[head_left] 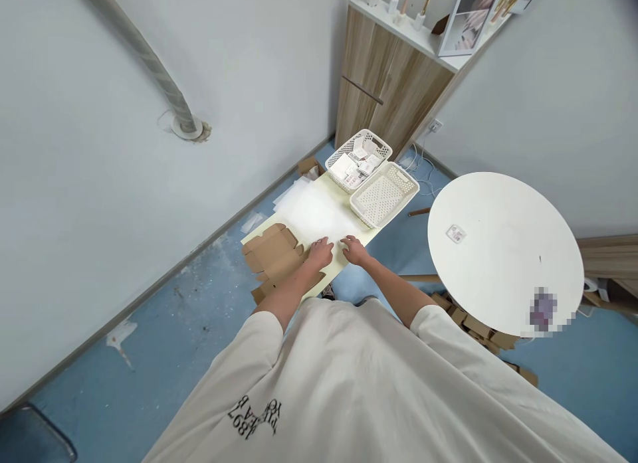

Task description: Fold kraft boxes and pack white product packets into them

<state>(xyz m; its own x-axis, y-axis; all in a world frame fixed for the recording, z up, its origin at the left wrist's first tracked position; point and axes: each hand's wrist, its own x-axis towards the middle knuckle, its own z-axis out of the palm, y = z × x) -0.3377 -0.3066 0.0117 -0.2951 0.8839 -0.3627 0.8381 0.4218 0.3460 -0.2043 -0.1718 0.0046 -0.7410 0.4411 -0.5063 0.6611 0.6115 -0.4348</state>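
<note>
My left hand is at the near edge of a pile of thin white translucent sheets on a narrow pale-yellow table. Its fingers are stretched forward, with a ring on one of them. Just to its right, my right hand reaches over the same edge of the pile, fingers apart and pointing left. Nothing shows gripped in either hand. Flattened brown cardboard boxes lie left of my left hand, partly under that forearm. Beyond my right hand stands a white perforated basket with nothing visible in it.
A second white basket holds small white packets. To the right, a round white table carries a small packet and a blurred-out item. A wood-grain cabinet stands behind; cardboard pieces lie beneath the round table.
</note>
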